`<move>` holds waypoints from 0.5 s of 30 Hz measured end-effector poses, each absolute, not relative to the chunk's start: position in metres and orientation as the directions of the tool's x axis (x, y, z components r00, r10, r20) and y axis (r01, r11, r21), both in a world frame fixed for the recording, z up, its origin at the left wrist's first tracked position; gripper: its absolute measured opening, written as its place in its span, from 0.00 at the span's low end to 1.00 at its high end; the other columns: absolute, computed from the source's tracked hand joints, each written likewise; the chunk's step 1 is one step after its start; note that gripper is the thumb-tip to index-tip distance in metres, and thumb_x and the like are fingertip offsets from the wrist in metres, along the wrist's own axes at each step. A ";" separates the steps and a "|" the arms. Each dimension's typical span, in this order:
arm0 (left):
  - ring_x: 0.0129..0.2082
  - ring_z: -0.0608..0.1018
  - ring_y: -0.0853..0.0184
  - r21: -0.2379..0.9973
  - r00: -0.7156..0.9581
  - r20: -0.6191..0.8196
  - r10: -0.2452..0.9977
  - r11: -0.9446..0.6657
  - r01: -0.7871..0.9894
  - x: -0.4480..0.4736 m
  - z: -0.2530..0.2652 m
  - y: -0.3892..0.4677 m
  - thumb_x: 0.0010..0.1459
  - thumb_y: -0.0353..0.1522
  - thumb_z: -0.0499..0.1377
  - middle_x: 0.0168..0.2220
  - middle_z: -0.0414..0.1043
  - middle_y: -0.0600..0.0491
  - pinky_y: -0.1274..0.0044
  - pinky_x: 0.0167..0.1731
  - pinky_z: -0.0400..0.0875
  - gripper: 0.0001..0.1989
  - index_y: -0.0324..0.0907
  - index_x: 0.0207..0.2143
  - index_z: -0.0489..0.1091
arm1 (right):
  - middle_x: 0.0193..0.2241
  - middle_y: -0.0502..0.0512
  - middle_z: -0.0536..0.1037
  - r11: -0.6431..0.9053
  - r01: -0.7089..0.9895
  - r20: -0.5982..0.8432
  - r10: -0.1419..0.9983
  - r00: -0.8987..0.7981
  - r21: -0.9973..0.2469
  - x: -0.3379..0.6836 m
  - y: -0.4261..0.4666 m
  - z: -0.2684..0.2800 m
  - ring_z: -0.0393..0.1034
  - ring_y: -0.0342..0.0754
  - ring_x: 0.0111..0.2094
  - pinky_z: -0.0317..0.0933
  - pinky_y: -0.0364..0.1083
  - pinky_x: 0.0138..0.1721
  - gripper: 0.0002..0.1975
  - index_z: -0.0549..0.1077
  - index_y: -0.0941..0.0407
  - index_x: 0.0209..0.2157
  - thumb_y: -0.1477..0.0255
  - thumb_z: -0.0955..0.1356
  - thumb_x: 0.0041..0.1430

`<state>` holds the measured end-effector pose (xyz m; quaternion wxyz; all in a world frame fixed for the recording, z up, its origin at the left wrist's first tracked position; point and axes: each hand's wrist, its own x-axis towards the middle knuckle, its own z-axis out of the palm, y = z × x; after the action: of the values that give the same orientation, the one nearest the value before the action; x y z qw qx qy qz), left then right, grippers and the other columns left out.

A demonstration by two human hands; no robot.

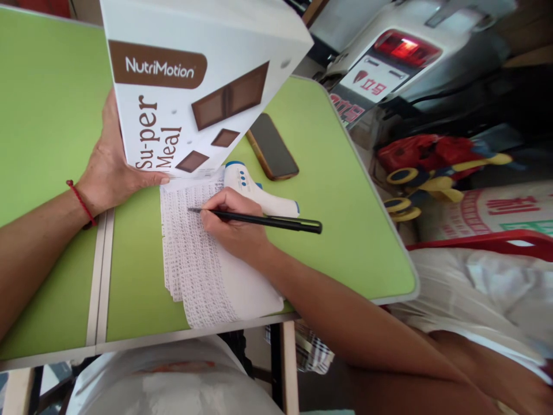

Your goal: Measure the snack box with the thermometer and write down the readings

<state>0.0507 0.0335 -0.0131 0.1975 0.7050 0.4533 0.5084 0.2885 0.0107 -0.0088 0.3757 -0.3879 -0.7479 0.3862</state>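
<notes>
My left hand (110,167) grips the lower left edge of a white and brown NutriMotion box (190,80), which stands tilted on the green table (345,230). A red string circles that wrist. My right hand (233,227) holds a black pen (276,221) with its tip on a stack of white sheets (203,271) covered in printed rows. The sheets lie just below the box and overhang the table's near edge.
A white and blue handheld thermometer (259,193) lies behind my right hand. A dark phone (272,147) lies face down beyond it. To the right of the table are a white vehicle with a red lamp (401,49), toys (432,167) and a printed sack (496,213).
</notes>
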 end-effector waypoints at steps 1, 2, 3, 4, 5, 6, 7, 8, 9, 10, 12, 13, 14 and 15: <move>0.60 0.58 0.44 0.736 0.073 0.543 0.836 -0.516 0.439 0.050 -0.013 0.034 0.35 0.53 0.70 0.52 0.67 0.53 0.47 0.59 0.47 0.52 0.50 0.60 0.51 | 0.17 0.43 0.68 0.405 0.285 0.265 0.866 -0.423 -0.869 0.289 0.011 -0.009 0.57 0.37 0.18 0.52 0.40 0.20 0.04 0.65 0.55 0.21 0.77 0.65 0.46; 0.60 0.59 0.44 0.734 0.073 0.548 0.833 -0.521 0.436 0.050 -0.014 0.034 0.35 0.53 0.70 0.52 0.67 0.53 0.47 0.59 0.47 0.53 0.50 0.61 0.50 | 0.17 0.43 0.68 0.405 0.285 0.264 0.865 -0.426 -0.869 0.289 0.011 -0.009 0.57 0.37 0.18 0.52 0.40 0.20 0.04 0.65 0.55 0.21 0.77 0.65 0.46; 0.60 0.59 0.44 0.734 0.071 0.552 0.831 -0.525 0.432 0.050 -0.014 0.034 0.35 0.52 0.71 0.52 0.68 0.53 0.47 0.59 0.47 0.54 0.50 0.61 0.49 | 0.17 0.43 0.68 0.402 0.288 0.260 0.867 -0.425 -0.869 0.289 0.011 -0.009 0.57 0.37 0.19 0.52 0.40 0.20 0.04 0.65 0.55 0.21 0.77 0.65 0.45; 0.59 0.60 0.44 0.735 0.070 0.553 0.830 -0.525 0.428 0.051 -0.013 0.034 0.35 0.52 0.71 0.51 0.68 0.53 0.47 0.59 0.47 0.56 0.50 0.62 0.47 | 0.17 0.43 0.68 0.395 0.294 0.253 0.871 -0.421 -0.870 0.289 0.011 -0.009 0.57 0.37 0.19 0.52 0.40 0.20 0.05 0.65 0.55 0.21 0.77 0.65 0.45; 0.59 0.60 0.45 0.738 0.068 0.552 0.831 -0.524 0.426 0.051 -0.013 0.033 0.35 0.52 0.71 0.51 0.68 0.53 0.47 0.59 0.47 0.57 0.50 0.62 0.46 | 0.17 0.43 0.68 0.388 0.298 0.248 0.876 -0.414 -0.872 0.289 0.010 -0.009 0.58 0.37 0.19 0.52 0.40 0.20 0.05 0.65 0.55 0.21 0.77 0.65 0.45; 0.59 0.60 0.45 0.740 0.069 0.548 0.833 -0.522 0.425 0.051 -0.012 0.033 0.35 0.52 0.71 0.50 0.68 0.53 0.47 0.59 0.47 0.57 0.50 0.63 0.44 | 0.16 0.43 0.68 0.381 0.300 0.244 0.880 -0.406 -0.874 0.289 0.010 -0.009 0.57 0.37 0.18 0.52 0.40 0.20 0.05 0.65 0.55 0.21 0.77 0.65 0.45; 0.60 0.59 0.46 0.741 0.073 0.544 0.836 -0.519 0.426 0.052 -0.011 0.032 0.36 0.52 0.71 0.50 0.68 0.53 0.48 0.59 0.47 0.58 0.50 0.63 0.43 | 0.16 0.43 0.68 0.376 0.300 0.244 0.885 -0.398 -0.877 0.289 0.010 -0.009 0.57 0.37 0.18 0.52 0.40 0.20 0.04 0.65 0.55 0.21 0.77 0.65 0.46; 0.60 0.59 0.46 0.742 0.076 0.539 0.839 -0.516 0.429 0.052 -0.010 0.031 0.36 0.52 0.70 0.51 0.68 0.53 0.48 0.59 0.47 0.57 0.51 0.63 0.44 | 0.16 0.43 0.67 0.376 0.296 0.247 0.885 -0.394 -0.878 0.289 0.010 -0.009 0.57 0.37 0.18 0.52 0.40 0.20 0.04 0.65 0.55 0.21 0.77 0.65 0.46; 0.61 0.58 0.45 0.741 0.076 0.534 0.842 -0.510 0.437 0.053 -0.009 0.030 0.36 0.52 0.70 0.51 0.68 0.54 0.48 0.59 0.48 0.56 0.51 0.62 0.45 | 0.16 0.43 0.67 0.381 0.291 0.253 0.884 -0.394 -0.878 0.289 0.010 -0.009 0.57 0.37 0.18 0.51 0.40 0.19 0.05 0.65 0.55 0.21 0.77 0.65 0.46; 0.61 0.59 0.45 0.740 0.071 0.530 0.845 -0.502 0.448 0.053 -0.009 0.030 0.36 0.52 0.71 0.51 0.67 0.54 0.48 0.58 0.49 0.55 0.50 0.62 0.47 | 0.16 0.42 0.67 0.386 0.287 0.258 0.881 -0.396 -0.877 0.289 0.010 -0.008 0.57 0.36 0.18 0.51 0.40 0.19 0.05 0.65 0.55 0.21 0.78 0.65 0.46; 0.60 0.59 0.44 0.741 0.060 0.522 0.851 -0.488 0.462 0.053 -0.008 0.029 0.35 0.51 0.72 0.51 0.67 0.53 0.48 0.57 0.52 0.53 0.49 0.60 0.50 | 0.16 0.42 0.67 0.392 0.282 0.265 0.879 -0.397 -0.876 0.289 0.010 -0.008 0.57 0.36 0.18 0.51 0.40 0.19 0.05 0.65 0.56 0.21 0.78 0.65 0.46; 0.60 0.60 0.44 0.744 0.061 0.521 0.851 -0.489 0.455 0.052 -0.009 0.030 0.34 0.51 0.72 0.51 0.67 0.53 0.47 0.57 0.52 0.53 0.49 0.60 0.51 | 0.16 0.43 0.67 0.392 0.284 0.265 0.879 -0.396 -0.875 0.289 0.010 -0.008 0.57 0.36 0.18 0.52 0.40 0.19 0.05 0.65 0.56 0.21 0.78 0.65 0.46; 0.60 0.59 0.44 0.753 0.071 0.524 0.849 -0.501 0.426 0.052 -0.009 0.030 0.35 0.50 0.72 0.50 0.68 0.52 0.47 0.58 0.50 0.54 0.48 0.60 0.50 | 0.16 0.43 0.67 0.391 0.289 0.264 0.880 -0.394 -0.874 0.289 0.010 -0.008 0.57 0.36 0.18 0.52 0.40 0.19 0.05 0.65 0.56 0.21 0.78 0.65 0.46; 0.61 0.58 0.44 0.762 0.096 0.529 0.843 -0.522 0.383 0.052 -0.010 0.031 0.35 0.50 0.72 0.51 0.68 0.52 0.47 0.59 0.47 0.54 0.48 0.61 0.49 | 0.16 0.43 0.67 0.393 0.293 0.265 0.881 -0.392 -0.872 0.288 0.010 -0.007 0.57 0.36 0.18 0.52 0.40 0.19 0.05 0.65 0.56 0.21 0.78 0.65 0.46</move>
<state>0.0516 0.0315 -0.0104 0.2244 0.7054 0.4345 0.5130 0.2884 0.0098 -0.0074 0.3834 -0.3960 -0.7412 0.3831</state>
